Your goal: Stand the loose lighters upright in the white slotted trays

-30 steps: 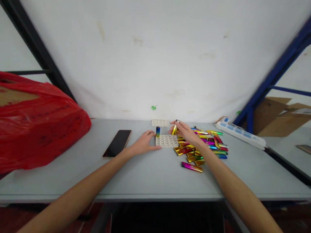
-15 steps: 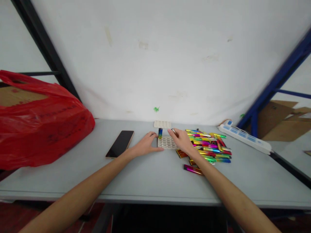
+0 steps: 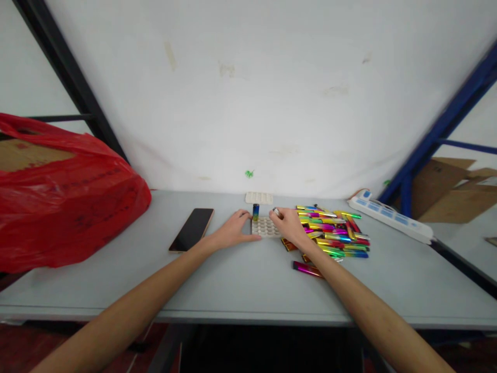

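A pale tray with rows of round holes (image 3: 265,227) lies on the table in front of me. One blue and yellow lighter-like tube (image 3: 256,212) stands upright at its back left corner. My left hand (image 3: 234,231) rests at the tray's left edge, thumb and fingers apart, holding nothing. Over the tray's right side, my right hand (image 3: 286,223) is closed around a small metallic-tipped tube (image 3: 277,212), mostly hidden by the fingers. Right of it lies a pile of shiny coloured tubes (image 3: 337,235), with a magenta one (image 3: 306,269) apart in front.
A second pale tray (image 3: 259,198) lies by the wall. A black phone (image 3: 192,229) is left of my left hand. A red plastic bag (image 3: 70,202) fills the far left. A white power strip (image 3: 392,218) and a cardboard box (image 3: 446,191) are at the right.
My right hand has shifted very slightly over the tray, still with the tube in its fingers. The left hand has stayed at the tray's edge.
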### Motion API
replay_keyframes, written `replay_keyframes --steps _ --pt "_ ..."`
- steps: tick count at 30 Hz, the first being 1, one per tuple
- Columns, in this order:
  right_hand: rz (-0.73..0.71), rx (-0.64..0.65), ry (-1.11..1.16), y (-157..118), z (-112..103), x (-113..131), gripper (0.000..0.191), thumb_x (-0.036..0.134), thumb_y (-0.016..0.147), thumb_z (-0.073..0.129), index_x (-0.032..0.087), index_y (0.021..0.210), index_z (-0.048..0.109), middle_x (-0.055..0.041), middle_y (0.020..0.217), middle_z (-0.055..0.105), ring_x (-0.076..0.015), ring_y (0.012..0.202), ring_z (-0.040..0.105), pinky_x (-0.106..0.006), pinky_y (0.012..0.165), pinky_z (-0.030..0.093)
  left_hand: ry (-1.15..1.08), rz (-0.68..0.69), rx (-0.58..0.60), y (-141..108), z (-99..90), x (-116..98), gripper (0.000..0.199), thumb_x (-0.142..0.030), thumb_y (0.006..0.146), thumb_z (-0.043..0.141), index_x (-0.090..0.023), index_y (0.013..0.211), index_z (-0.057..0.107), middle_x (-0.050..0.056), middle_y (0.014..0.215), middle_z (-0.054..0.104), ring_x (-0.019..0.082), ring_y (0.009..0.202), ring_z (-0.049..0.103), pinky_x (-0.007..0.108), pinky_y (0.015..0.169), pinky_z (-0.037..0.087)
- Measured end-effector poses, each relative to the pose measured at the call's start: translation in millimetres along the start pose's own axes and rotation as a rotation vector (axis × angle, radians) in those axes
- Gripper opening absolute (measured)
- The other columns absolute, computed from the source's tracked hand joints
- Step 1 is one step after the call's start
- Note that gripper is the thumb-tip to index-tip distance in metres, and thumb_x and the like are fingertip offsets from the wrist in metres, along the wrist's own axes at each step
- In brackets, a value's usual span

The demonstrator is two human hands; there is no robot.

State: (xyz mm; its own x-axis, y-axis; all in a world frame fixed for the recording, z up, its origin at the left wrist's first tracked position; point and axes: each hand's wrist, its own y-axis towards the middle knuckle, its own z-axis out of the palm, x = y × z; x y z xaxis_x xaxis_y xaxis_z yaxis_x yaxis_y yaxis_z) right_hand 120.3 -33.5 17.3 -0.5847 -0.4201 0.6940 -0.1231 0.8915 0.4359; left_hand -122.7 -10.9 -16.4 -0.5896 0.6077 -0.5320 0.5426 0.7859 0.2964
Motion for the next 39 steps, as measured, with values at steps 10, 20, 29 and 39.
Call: replay_keyframes --steps 10,20,29,39 --pt "-0.034 0.057 -0.010 -3 -3 4 0.056 0.063 0.096 0.054 0.026 0.060 0.032 0.0041 0.060 0.031 -0.0129 0.061 0.032 -0.030 0.061 0.025 0.006 -0.010 0.025 -1 -2.6 -4 0.076 -0.083 0.084 0.079 -0.022 0.129 0.069 0.016 0.140 0.067 0.039 0.137 0.063 0.052 0.125 0.050" --pt "-0.048 0.044 -0.042 -2 -1 0 0.043 0.041 0.093 0.057 0.026 0.059 0.036 0.0052 0.057 0.035 -0.0128 0.059 0.037 -0.030 0.061 0.026 0.023 0.008 0.034 -1 -2.1 -4 0.075 -0.081 0.089 0.076 -0.021 0.133 0.068 0.016 0.142 0.066 0.039 0.139 0.061 0.051 0.125 0.049" --pt "-0.329 0.100 -0.130 -2 2 -7 0.040 0.048 0.116 0.046 0.024 0.086 0.058 -0.0059 0.089 0.067 -0.0215 0.086 0.063 -0.032 0.082 0.046 0.062 0.037 0.035 0 -0.3 0 0.073 -0.079 0.090 0.077 -0.020 0.132 0.068 0.016 0.138 0.067 0.038 0.134 0.063 0.051 0.122 0.051" --pt "-0.163 0.216 -0.207 3 8 -10 0.029 0.035 0.118 0.057 0.023 0.092 0.062 -0.0060 0.093 0.082 -0.0213 0.085 0.075 -0.028 0.078 0.047 0.074 0.035 0.045 0 0.6 2 0.074 -0.079 0.091 0.077 -0.021 0.135 0.067 0.015 0.140 0.066 0.038 0.137 0.062 0.050 0.122 0.050"
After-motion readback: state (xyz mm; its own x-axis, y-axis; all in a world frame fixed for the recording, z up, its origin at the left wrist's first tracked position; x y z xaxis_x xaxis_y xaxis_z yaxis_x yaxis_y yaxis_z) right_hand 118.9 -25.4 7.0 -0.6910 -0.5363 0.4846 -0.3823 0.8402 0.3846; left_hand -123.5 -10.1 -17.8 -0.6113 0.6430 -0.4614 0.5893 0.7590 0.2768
